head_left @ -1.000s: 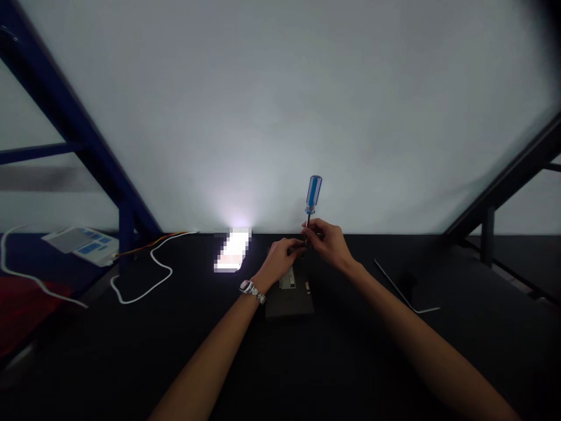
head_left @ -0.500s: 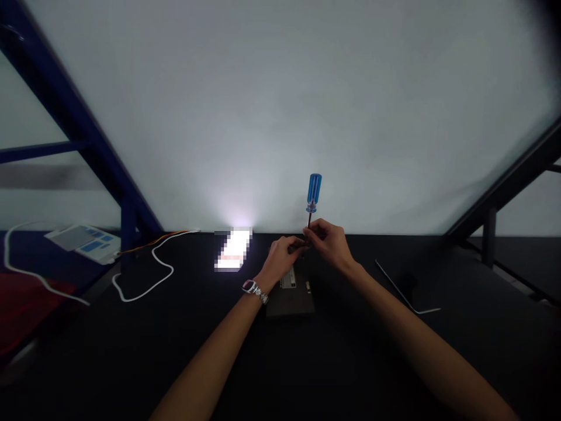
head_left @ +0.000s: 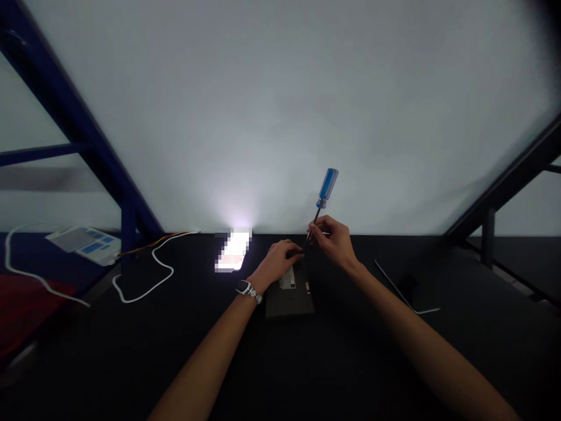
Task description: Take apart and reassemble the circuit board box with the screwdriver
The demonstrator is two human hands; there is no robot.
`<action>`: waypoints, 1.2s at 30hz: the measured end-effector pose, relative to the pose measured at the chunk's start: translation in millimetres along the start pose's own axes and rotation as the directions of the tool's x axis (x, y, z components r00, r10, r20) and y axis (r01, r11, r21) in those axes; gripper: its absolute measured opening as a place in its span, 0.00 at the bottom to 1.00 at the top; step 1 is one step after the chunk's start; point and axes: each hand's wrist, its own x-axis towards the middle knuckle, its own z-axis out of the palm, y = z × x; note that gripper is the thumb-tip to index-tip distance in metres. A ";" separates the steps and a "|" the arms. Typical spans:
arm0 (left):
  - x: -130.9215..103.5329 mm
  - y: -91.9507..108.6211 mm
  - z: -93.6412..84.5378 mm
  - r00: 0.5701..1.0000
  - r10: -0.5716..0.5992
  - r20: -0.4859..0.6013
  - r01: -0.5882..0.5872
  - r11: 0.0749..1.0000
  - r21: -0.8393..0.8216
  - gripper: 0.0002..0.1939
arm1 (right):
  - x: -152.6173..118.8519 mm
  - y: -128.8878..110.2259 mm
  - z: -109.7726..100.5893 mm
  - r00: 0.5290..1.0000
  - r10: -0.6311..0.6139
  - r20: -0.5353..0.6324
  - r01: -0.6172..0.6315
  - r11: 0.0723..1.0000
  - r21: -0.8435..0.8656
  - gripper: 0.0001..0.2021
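My right hand (head_left: pixel 335 240) is closed in a pinch around the shaft of a screwdriver (head_left: pixel 328 186) with a blue and clear handle. The screwdriver leans to the right, its tip pointing down near the fingertips of my left hand (head_left: pixel 283 257). My left hand lies over the far part of a dark flat box-like device (head_left: pixel 289 307), its fingers bent and brought together. Whatever is between those fingers is too dark to make out. On the device show a pale label strip (head_left: pixel 288 282) and a small light piece (head_left: pixel 307 287). Its far end is hidden by my hand.
A glowing phone-like panel (head_left: pixel 234 250), blurred out, stands left of my left hand. A white cable (head_left: pixel 169 270) curls at the left, near a white-and-blue sheet (head_left: pixel 87 242). A bent thin metal rod (head_left: pixel 401 295) lies right on the black table (head_left: pixel 280 374). A pale wall (head_left: pixel 280 105) rises behind.
The screwdriver has tipped from nearly upright toward the right. My right hand has drawn slightly apart from my left, which has lowered a little onto the device.
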 end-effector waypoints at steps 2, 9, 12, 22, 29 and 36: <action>-0.4 -0.3 0.2 1.000 -0.006 -0.004 0.006 1.000 -0.030 0.09 | -0.1 -0.6 0.0 1.000 0.005 -0.008 -0.005 1.000 0.011 0.14; -8.5 4.9 -3.6 0.998 -0.053 -0.027 0.048 0.988 -0.148 0.06 | 0.8 -3.1 -3.9 0.997 0.029 -0.076 -0.021 0.994 0.109 0.15; -17.0 7.2 -5.4 0.997 -0.054 -0.047 0.045 0.983 -0.178 0.06 | -3.0 -0.3 -7.1 0.993 0.099 -0.072 -0.083 0.975 0.206 0.16; -25.3 10.5 7.0 0.987 -0.050 -0.155 0.021 0.983 -0.183 0.06 | -56.0 25.1 11.5 0.891 0.428 0.152 -0.450 0.788 0.420 0.19; -16.8 16.8 15.6 0.964 -0.082 -0.253 0.030 0.979 -0.202 0.06 | -66.2 29.5 12.2 0.869 0.466 0.167 -0.494 0.799 0.342 0.17; -24.0 11.2 1.2 0.937 -0.179 -0.299 0.092 0.955 -0.282 0.07 | -71.9 34.7 2.5 0.882 0.466 0.062 -0.470 0.876 0.105 0.13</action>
